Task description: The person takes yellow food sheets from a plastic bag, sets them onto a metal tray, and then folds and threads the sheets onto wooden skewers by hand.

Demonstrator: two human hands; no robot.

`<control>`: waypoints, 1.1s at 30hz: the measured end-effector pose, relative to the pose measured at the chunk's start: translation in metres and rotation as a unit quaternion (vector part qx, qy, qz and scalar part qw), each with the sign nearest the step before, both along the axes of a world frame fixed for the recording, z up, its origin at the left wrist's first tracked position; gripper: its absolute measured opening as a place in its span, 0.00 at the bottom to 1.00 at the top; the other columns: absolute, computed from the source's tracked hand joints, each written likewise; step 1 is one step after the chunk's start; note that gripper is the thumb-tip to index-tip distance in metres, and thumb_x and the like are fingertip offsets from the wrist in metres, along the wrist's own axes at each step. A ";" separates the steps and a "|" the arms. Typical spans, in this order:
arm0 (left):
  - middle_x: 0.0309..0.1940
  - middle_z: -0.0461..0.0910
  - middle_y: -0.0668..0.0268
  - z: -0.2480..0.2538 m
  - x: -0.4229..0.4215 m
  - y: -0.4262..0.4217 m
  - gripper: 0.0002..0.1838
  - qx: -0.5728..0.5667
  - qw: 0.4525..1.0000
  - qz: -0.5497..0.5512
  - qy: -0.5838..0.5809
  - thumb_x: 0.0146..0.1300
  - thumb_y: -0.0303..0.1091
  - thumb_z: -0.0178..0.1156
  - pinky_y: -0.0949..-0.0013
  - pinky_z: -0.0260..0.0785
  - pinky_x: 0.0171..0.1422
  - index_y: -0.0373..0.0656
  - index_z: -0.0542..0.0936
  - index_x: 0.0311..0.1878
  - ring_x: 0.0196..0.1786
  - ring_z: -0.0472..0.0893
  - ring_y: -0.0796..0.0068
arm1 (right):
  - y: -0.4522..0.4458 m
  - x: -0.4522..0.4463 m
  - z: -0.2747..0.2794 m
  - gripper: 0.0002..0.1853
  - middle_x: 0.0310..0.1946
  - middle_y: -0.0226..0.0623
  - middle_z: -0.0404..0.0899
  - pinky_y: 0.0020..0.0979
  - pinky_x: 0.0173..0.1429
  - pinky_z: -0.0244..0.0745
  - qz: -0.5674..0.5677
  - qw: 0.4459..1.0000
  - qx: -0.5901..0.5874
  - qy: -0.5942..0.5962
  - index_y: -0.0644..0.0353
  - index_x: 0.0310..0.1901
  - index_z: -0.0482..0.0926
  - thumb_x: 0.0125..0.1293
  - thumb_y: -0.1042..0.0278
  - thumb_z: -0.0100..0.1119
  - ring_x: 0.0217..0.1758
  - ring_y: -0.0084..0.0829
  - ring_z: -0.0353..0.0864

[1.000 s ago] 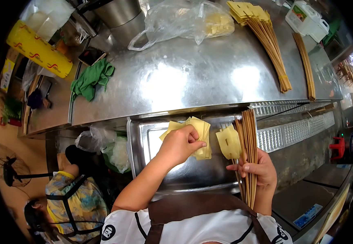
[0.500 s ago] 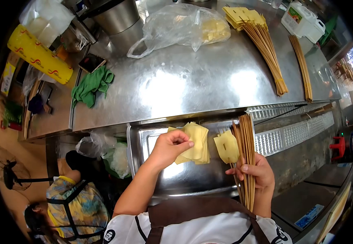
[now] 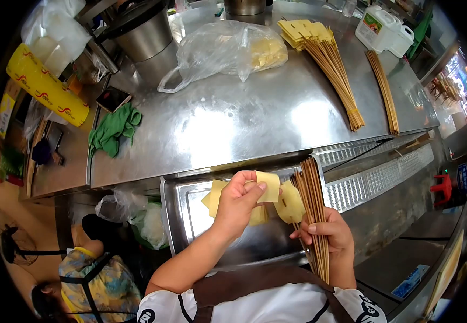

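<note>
A brown apron (image 3: 252,282) covers a white short-sleeved shirt (image 3: 260,308). Brown straps (image 3: 204,313) extend from both ends of the apron. Outboard of the apron, thin black piping (image 3: 185,304) lines the shirt; black-and-white printed emblems (image 3: 370,310) mark both sleeves (image 3: 349,297).

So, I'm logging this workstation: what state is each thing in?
Left hand: pinching a yellow sheet
Right hand: closed around skewers
Yellow piece beside them: skewered
Metal tray: uncovered, holding overlapping sheets
Clear bag: lying slack, yellow pieces inside
Loaded skewer bundle: lying on the table
Bare stick bundle: lying, nothing threaded
Green cloth: crumpled
</note>
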State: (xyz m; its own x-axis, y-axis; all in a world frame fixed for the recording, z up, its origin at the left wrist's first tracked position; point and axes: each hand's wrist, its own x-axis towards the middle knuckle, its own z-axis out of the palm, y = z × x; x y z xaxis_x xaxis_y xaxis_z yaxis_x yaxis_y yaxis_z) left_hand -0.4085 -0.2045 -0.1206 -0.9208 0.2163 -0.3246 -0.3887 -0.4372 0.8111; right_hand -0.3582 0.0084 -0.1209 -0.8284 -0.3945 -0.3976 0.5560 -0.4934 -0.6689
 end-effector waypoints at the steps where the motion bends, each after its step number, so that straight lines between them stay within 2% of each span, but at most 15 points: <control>1: 0.44 0.80 0.60 0.000 -0.002 0.001 0.08 -0.013 1.000 0.005 0.010 0.68 0.28 0.51 0.68 0.74 0.51 0.37 0.73 0.47 0.44 0.81 0.72 | 0.001 0.000 0.000 0.14 0.24 0.35 0.74 0.41 0.50 0.77 0.000 1.000 0.000 0.002 0.72 0.42 0.73 0.53 0.76 0.59 0.24 0.27 0.77; 2: 0.46 0.79 0.58 -0.001 -0.003 0.001 0.10 -0.026 0.999 0.011 0.019 0.69 0.29 0.49 0.65 0.73 0.55 0.36 0.72 0.50 0.47 0.81 0.69 | 0.001 -0.001 -0.001 0.13 0.25 0.36 0.74 0.41 0.50 0.77 0.005 1.000 -0.007 0.003 0.71 0.41 0.73 0.54 0.76 0.59 0.24 0.28 0.77; 8: 0.47 0.79 0.56 -0.004 -0.013 0.003 0.14 -0.007 0.999 0.032 0.042 0.69 0.28 0.48 0.65 0.73 0.55 0.34 0.69 0.56 0.49 0.80 0.68 | 0.000 -0.001 0.000 0.09 0.27 0.36 0.75 0.40 0.48 0.78 0.025 1.000 0.013 0.010 0.66 0.37 0.73 0.57 0.75 0.61 0.26 0.29 0.80; 17: 0.50 0.77 0.52 0.002 -0.016 0.012 0.14 0.017 0.992 0.073 0.101 0.70 0.28 0.48 0.64 0.74 0.55 0.32 0.68 0.55 0.52 0.80 0.64 | -0.004 -0.003 0.004 0.09 0.27 0.35 0.73 0.37 0.46 0.78 0.037 0.998 0.050 0.004 0.62 0.34 0.71 0.55 0.77 0.63 0.26 0.29 0.80; 27: 0.51 0.78 0.54 -0.010 -0.002 0.017 0.14 -0.024 0.983 0.052 0.174 0.70 0.28 0.48 0.67 0.68 0.61 0.32 0.68 0.56 0.55 0.77 0.67 | -0.005 -0.002 0.000 0.09 0.29 0.36 0.75 0.35 0.45 0.78 0.011 0.998 0.059 -0.003 0.62 0.34 0.71 0.54 0.79 0.63 0.26 0.29 0.80; 30: 0.51 0.77 0.55 -0.014 0.005 0.020 0.14 -0.040 0.978 0.030 0.202 0.70 0.25 0.49 0.67 0.68 0.62 0.32 0.68 0.56 0.55 0.77 0.67 | -0.005 -0.002 -0.003 0.09 0.29 0.37 0.75 0.35 0.44 0.78 0.011 0.998 0.062 0.001 0.62 0.34 0.71 0.54 0.80 0.62 0.26 0.30 0.80; 33: 0.51 0.77 0.52 -0.009 0.005 0.025 0.17 -0.026 0.977 0.050 0.206 0.68 0.22 0.48 0.65 0.70 0.61 0.32 0.63 0.59 0.54 0.78 0.65 | -0.005 -0.001 -0.003 0.09 0.30 0.37 0.76 0.35 0.44 0.78 0.010 0.998 0.065 -0.002 0.62 0.34 0.71 0.55 0.80 0.62 0.26 0.30 0.80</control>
